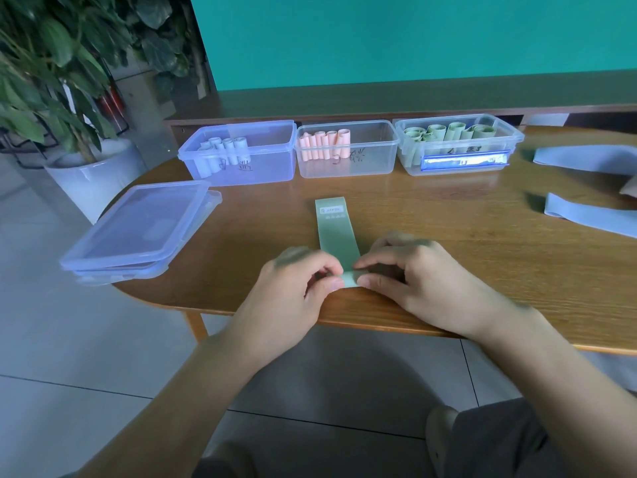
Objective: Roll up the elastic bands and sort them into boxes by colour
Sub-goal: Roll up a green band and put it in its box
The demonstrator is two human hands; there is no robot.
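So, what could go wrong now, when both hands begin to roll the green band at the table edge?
1. The left hand and right hand pinch only the near end of the green band; if a grip slips, the springy roll may open again.
2. The roll starts close to the table edge, so it might drop to the floor.
3. The green box looks full; rolls could spill.

Tabletop (448,215): wood, visible grain, smooth satin sheen.
Three boxes (346,150): translucent plastic, glossy, smooth walls; the left one tinted blue.
Stacked lids (138,229): translucent bluish plastic, glossy.
Green band (336,232): matt, smooth, rubbery-looking, printed label at far end.
Blue bands (586,160): matt, smooth.
Planter (93,174): white, glossy.
Floor (69,339): pale tiles, slight sheen.
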